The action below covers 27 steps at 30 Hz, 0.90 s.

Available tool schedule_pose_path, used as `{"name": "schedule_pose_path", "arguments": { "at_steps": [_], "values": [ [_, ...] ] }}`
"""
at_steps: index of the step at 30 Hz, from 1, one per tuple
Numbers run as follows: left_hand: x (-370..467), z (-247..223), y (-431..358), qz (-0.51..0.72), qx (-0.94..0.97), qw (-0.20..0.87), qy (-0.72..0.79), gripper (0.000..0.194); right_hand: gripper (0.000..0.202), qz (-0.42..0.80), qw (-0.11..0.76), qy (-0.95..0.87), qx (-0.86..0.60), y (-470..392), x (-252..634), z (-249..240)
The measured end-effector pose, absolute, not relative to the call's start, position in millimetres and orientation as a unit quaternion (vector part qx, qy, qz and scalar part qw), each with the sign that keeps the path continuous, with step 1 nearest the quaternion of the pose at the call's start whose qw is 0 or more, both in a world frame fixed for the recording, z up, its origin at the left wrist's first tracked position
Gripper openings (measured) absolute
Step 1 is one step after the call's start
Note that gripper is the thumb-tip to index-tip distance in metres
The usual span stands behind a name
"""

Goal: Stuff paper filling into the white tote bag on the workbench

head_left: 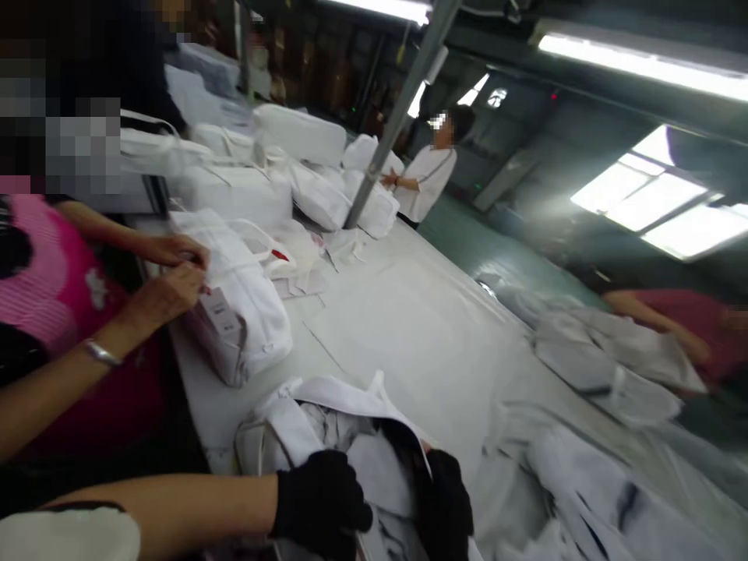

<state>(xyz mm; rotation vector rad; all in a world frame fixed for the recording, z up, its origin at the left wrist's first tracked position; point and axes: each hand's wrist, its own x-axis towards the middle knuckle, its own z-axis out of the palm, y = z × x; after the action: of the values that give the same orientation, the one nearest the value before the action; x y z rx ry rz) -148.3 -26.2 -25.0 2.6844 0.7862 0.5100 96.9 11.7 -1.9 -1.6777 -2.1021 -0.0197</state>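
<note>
Both my hands wear black gloves at the bottom of the head view. My left hand grips the near rim of an open white bag lying on the table. My right hand is pushed into the bag's mouth, closed on the crumpled pale stuffing paper inside. The bag's white handle loops up just beyond my hands.
A person in pink at the left handles another white bag. Stuffed white bags are stacked at the far left. A grey pole slants up mid-table. A person in white stands at the far end. At right, a person in red and loose white bags.
</note>
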Motion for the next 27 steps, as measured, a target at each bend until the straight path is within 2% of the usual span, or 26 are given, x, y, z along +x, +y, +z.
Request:
{"name": "schedule_pose_path", "arguments": {
  "at_steps": [2,5,8,11,14,18,21,25,27],
  "values": [
    [-149.7,-25.2,-36.8,0.227,0.924,0.127,0.279,0.053,0.036,0.011,0.205,-0.750,-0.629,-2.4,93.7,-4.5],
    [-160.3,-16.8,-54.1,0.309,0.903,0.094,0.282,0.056,0.035,-0.005,0.204,-0.790,-0.578,-32.2,87.6,-8.2],
    [-172.7,-3.3,-67.1,0.353,0.894,0.067,0.268,0.053,0.042,-0.001,0.190,-0.835,-0.516,-72.9,83.9,-7.2],
    [-176.6,8.9,-65.1,0.357,0.902,0.063,0.233,0.042,0.041,0.040,0.181,-0.842,-0.507,-105.1,79.9,0.0],
    [-167.9,12.9,-48.9,0.297,0.933,0.098,0.175,0.035,0.035,0.074,0.179,-0.823,-0.534,-122.3,72.1,6.6],
    [-146.4,1.8,-28.8,0.187,0.959,0.169,0.127,0.031,0.023,0.066,0.119,-0.798,-0.587,-133.2,59.8,2.4],
    [-130.4,-10.7,-19.1,0.100,0.970,0.171,0.140,0.026,0.022,0.082,0.100,-0.788,-0.602,-128.0,60.0,-4.1],
    [-111.0,-22.2,-3.1,0.053,0.961,0.193,0.190,0.027,0.021,0.211,0.168,-0.735,-0.623,-105.6,79.6,11.8],
    [-105.0,-26.5,3.5,0.040,0.958,0.202,0.200,0.033,0.029,0.283,0.198,-0.701,-0.624,-103.3,91.0,28.6]
  ]
}}
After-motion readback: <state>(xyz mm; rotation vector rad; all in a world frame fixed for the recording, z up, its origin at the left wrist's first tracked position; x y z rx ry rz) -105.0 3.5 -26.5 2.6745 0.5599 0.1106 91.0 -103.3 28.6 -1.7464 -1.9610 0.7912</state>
